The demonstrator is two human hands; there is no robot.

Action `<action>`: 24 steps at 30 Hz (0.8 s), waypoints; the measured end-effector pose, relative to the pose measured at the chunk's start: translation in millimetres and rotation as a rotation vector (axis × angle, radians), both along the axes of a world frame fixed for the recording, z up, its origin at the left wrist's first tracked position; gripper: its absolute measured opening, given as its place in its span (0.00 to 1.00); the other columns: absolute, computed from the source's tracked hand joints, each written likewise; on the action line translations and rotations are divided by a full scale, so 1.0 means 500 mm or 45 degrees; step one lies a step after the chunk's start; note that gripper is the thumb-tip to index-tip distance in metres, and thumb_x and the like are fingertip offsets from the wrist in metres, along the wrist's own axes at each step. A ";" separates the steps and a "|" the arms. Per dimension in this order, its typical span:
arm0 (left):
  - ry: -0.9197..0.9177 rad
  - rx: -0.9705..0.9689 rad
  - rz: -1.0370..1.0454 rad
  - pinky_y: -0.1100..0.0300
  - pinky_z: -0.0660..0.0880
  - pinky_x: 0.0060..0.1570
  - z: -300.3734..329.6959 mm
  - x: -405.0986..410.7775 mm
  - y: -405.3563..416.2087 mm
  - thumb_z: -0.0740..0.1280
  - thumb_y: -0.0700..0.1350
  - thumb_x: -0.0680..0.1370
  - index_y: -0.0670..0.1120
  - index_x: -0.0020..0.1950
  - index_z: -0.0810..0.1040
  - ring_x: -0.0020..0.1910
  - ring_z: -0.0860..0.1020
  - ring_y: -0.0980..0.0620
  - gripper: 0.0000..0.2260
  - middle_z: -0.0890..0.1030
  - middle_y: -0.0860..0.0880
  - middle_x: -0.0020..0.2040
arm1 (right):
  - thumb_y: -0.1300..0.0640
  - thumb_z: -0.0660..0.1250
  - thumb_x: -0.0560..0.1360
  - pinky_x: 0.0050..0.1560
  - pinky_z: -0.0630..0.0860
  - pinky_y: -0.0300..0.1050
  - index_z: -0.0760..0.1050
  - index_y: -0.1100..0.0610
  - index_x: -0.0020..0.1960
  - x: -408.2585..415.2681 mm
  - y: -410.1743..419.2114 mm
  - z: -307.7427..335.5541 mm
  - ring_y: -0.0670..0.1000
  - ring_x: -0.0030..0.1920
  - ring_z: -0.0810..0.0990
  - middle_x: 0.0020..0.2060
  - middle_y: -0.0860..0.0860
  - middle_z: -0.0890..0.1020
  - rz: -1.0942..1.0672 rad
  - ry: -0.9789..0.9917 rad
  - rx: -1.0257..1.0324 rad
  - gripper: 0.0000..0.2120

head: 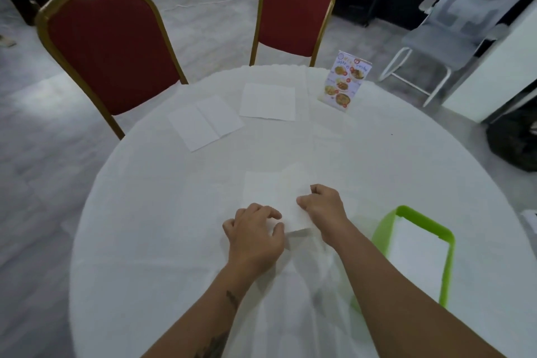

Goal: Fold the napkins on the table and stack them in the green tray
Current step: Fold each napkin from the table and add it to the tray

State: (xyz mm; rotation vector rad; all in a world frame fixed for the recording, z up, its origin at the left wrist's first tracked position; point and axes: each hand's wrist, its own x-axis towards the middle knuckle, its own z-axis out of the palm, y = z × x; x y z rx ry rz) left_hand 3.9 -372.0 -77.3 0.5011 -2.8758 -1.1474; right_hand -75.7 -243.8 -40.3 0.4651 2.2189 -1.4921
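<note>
On the round white tabletop, from left to right:

Far-left napkin: white, unfolded and flat, turned at an angle, one crease down its middle and a fainter one across; it lies near the far left edge, in front of the nearer red chair.

Second flat napkin: white, squarer to the view, lying flat just right of the first and apart from it, before the farther red chair.

Left hand: fingers curled down on the near left edge of the napkin being folded, thumb and forefinger pinching the paper.

Napkin being folded: white, thin, nearly the same shade as the cloth; it sits at the middle of the near half, its right part lifted and doubled over toward the left, the fold line running away from the person.

Right hand: fingers bent, gripping the raised right flap of that napkin.

Menu card: upright, with pictures of food, at the far right edge.

Green tray: bright green rim, near right, well apart from the hands; a white folded napkin stack lies inside.
</note>
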 end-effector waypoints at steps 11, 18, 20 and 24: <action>0.026 0.240 0.071 0.48 0.73 0.59 0.034 0.055 -0.017 0.62 0.43 0.73 0.58 0.49 0.78 0.51 0.76 0.57 0.11 0.78 0.58 0.49 | 0.57 0.63 0.70 0.43 0.72 0.45 0.75 0.50 0.59 0.105 0.019 0.049 0.52 0.45 0.77 0.49 0.49 0.80 0.742 0.328 0.732 0.17; -0.125 0.132 -0.186 0.56 0.72 0.61 0.022 0.091 -0.027 0.62 0.42 0.75 0.51 0.62 0.77 0.58 0.75 0.53 0.16 0.76 0.53 0.61 | 0.55 0.65 0.71 0.50 0.76 0.45 0.77 0.52 0.62 0.117 0.044 0.010 0.49 0.50 0.79 0.52 0.50 0.80 0.395 0.182 0.417 0.19; -0.150 0.037 -0.329 0.52 0.69 0.66 0.014 0.089 -0.026 0.61 0.43 0.75 0.51 0.67 0.73 0.65 0.72 0.51 0.20 0.73 0.53 0.67 | 0.58 0.63 0.70 0.53 0.75 0.46 0.75 0.53 0.64 0.112 0.055 0.001 0.52 0.55 0.77 0.60 0.52 0.76 0.327 0.189 0.487 0.22; -0.226 -0.165 -0.518 0.50 0.59 0.73 0.015 0.073 -0.009 0.59 0.45 0.76 0.52 0.75 0.63 0.74 0.61 0.50 0.26 0.61 0.52 0.77 | 0.60 0.62 0.72 0.61 0.70 0.49 0.70 0.55 0.70 0.100 0.070 -0.012 0.58 0.67 0.69 0.67 0.56 0.70 0.314 0.127 0.625 0.26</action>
